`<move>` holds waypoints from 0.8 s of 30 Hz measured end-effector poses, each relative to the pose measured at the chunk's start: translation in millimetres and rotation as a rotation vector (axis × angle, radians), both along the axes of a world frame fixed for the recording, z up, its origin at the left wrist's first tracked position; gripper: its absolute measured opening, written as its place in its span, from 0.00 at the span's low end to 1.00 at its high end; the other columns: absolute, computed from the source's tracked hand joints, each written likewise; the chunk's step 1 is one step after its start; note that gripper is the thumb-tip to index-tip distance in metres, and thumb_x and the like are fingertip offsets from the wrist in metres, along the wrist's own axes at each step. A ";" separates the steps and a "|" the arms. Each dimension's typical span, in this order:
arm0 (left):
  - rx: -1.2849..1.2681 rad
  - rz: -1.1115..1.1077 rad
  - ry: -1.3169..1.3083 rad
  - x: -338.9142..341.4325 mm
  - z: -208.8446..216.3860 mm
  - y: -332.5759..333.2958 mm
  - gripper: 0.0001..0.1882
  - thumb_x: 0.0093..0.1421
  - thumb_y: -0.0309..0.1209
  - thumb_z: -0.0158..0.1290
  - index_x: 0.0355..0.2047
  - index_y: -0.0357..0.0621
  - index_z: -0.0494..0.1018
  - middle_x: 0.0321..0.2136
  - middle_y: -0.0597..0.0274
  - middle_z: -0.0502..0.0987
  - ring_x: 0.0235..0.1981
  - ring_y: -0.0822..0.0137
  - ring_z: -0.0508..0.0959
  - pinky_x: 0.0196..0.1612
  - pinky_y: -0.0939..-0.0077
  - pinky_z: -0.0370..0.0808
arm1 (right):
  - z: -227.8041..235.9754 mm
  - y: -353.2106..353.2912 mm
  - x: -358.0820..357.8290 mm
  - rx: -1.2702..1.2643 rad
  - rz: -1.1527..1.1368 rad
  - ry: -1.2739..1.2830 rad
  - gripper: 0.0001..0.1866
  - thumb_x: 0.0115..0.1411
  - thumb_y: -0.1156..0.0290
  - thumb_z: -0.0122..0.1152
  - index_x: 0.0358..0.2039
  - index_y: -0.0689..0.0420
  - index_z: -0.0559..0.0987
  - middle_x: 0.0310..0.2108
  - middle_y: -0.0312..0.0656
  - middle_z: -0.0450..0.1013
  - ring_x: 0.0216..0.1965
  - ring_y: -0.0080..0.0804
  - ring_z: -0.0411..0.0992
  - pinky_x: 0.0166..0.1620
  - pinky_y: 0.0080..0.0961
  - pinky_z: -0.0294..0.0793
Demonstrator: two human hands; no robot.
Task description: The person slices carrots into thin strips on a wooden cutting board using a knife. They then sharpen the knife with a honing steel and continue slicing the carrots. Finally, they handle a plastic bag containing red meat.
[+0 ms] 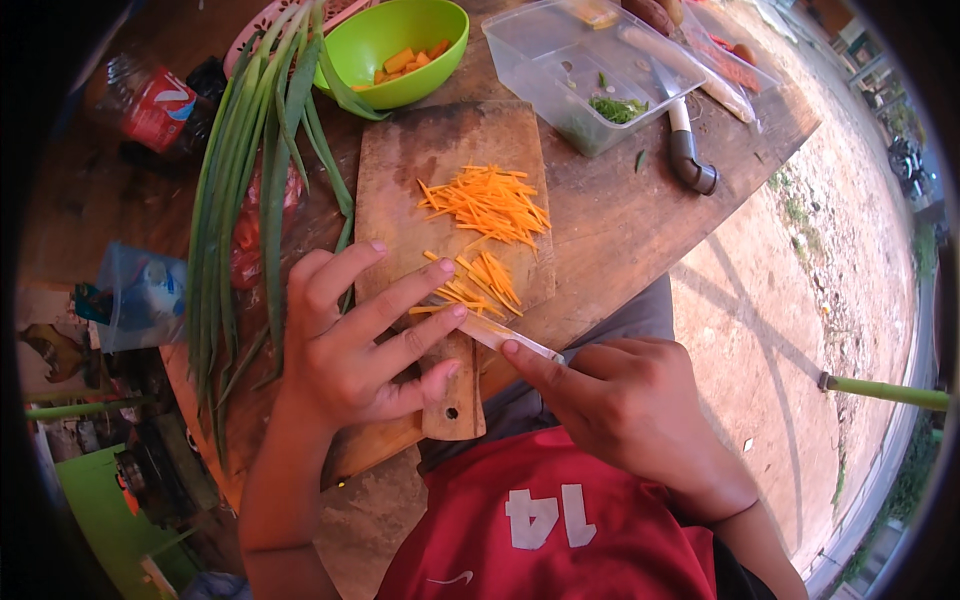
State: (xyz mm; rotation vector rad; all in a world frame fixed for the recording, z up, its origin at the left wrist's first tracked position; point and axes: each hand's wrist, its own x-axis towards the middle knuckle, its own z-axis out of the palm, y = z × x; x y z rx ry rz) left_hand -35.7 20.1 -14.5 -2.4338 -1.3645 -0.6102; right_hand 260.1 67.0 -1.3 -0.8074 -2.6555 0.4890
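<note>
A wooden cutting board (393,190) lies on the table with its handle toward me. Thin carrot strips form a large pile (490,205) on it, and a smaller bunch of carrot strips (490,280) lies nearer me. My right hand (630,400) grips a knife (488,331), its forefinger stretched along the blade, which crosses the board's near end and points left. My left hand (345,340) is spread over the board's near left part, fingers apart. Its fingertips are by the knife tip and the nearest strips; whether they touch the blade I cannot tell.
Long spring onions (235,190) lie left of the board. Behind it stand a green bowl (435,50) of carrot pieces and a clear plastic container (525,60) with chopped greens. A second knife (682,125) rests at the right. A bottle (160,105) and blue tub (145,295) are at the left.
</note>
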 end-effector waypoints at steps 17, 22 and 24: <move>-0.112 0.070 0.056 7.6 7.2 -2.5 0.35 0.66 0.71 0.57 0.55 0.58 0.88 0.69 0.65 0.80 0.69 0.47 0.66 0.65 0.47 0.68 | 0.1 2.4 1.0 0.011 0.015 0.094 0.29 0.53 0.76 0.76 0.58 0.49 0.89 0.19 0.30 0.66 0.19 0.29 0.71 0.24 0.32 0.71; -0.166 0.132 0.050 7.8 5.3 -1.9 0.40 0.64 0.73 0.57 0.57 0.53 0.87 0.69 0.63 0.79 0.71 0.45 0.66 0.65 0.44 0.68 | -4.1 2.3 29.0 0.013 0.013 0.075 0.28 0.52 0.77 0.79 0.56 0.49 0.90 0.21 0.29 0.74 0.20 0.29 0.74 0.25 0.29 0.71; -0.175 0.133 0.029 9.0 4.5 -1.3 0.38 0.64 0.70 0.59 0.56 0.52 0.87 0.68 0.62 0.80 0.70 0.45 0.67 0.65 0.44 0.68 | -6.3 1.7 46.8 0.023 0.000 0.109 0.27 0.54 0.78 0.79 0.56 0.50 0.89 0.23 0.31 0.78 0.20 0.29 0.75 0.26 0.28 0.72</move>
